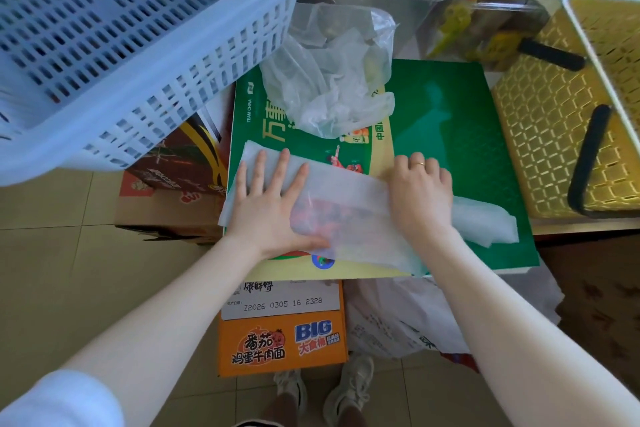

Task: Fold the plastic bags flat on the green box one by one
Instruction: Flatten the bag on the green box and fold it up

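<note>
From the head camera I see the green box [450, 121] on stacked cartons, with a translucent plastic bag [346, 204] spread flat across its near edge. My left hand [270, 201] presses on it, fingers straight and splayed. My right hand [420, 191] has its fingers curled down onto the bag's fold. A crumpled pile of bags [329, 73] rests at the box's far side, beside a yellow basket [554, 135].

Two baskets [121, 45] [561, 135], two plastic bags [353, 204] [332, 80] (one crumpled) — one green box [450, 121].
</note>
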Motion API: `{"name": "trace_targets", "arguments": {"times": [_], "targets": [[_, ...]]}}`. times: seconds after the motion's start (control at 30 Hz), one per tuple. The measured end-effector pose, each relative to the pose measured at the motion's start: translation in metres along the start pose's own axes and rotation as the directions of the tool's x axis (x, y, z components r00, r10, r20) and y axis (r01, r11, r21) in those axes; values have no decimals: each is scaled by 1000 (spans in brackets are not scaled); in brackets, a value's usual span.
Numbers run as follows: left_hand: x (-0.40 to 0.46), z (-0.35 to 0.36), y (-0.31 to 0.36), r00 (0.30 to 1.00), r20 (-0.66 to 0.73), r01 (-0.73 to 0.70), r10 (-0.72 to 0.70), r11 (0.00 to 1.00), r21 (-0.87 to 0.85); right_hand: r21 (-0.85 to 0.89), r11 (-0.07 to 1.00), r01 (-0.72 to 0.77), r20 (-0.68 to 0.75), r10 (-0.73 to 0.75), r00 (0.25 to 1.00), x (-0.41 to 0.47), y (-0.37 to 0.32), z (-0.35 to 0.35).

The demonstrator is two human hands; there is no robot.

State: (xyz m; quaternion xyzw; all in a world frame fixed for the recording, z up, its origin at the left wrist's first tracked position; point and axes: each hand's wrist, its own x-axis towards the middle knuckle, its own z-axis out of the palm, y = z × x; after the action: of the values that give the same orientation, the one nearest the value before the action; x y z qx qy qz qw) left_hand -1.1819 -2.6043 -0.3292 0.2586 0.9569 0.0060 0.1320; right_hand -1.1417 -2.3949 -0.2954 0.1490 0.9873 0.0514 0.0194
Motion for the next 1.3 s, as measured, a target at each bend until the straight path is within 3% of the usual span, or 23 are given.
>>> {"name": "trace_targets", "arguments": {"times": [0.07, 0.1, 0.17, 0.23, 0.3, 0.37, 0.73, 0.87, 1.07, 1.17, 1.3], "targets": [[1, -1, 2, 1000, 13, 7, -7, 1000, 0, 85, 993, 86, -172, -70, 983, -13, -32, -3], [1, -1, 2, 1000, 8, 4, -4, 1000, 2, 149, 978, 147, -185, -118, 976, -21, -50, 0], [0, 0, 1, 1000, -25, -7, 7, 1000, 2, 248, 946, 207, -74, -195, 978, -37, -76, 11], [-1, 1, -2, 999, -45, -14, 14, 1000, -6, 314, 937, 155, 63, -184, 981, -45, -77, 22], [-1, 0, -4, 1000, -18, -19, 19, 1000, 1, 279, 950, 138, 127, -179, 976, -48, -56, 35], [-1, 0, -5, 999, 8, -34, 34, 999, 30, 227, 963, 141, 104, -168, 980, -52, -31, 43], [-3, -10, -2, 996, 86, -25, 19, 997, 68, 103, 984, -143, 215, 119, 969, -80, 73, 44], [-6, -16, 23, 999, 45, 19, -20, 1000, 20, 126, 981, -148, 226, 117, 967, -79, 74, 45], [-5, -7, 135, 961, -66, -273, 268, 957, -99, 150, 982, -119, 226, 83, 970, -78, 75, 47], [-2, 9, 146, 977, -14, -211, 211, 976, -56, 190, 978, -81, 205, 41, 978, -81, 84, 48], [-12, 14, 112, 995, 18, -95, 95, 994, 45, 225, 972, -62, 170, 23, 985, -85, 102, 48]]}}
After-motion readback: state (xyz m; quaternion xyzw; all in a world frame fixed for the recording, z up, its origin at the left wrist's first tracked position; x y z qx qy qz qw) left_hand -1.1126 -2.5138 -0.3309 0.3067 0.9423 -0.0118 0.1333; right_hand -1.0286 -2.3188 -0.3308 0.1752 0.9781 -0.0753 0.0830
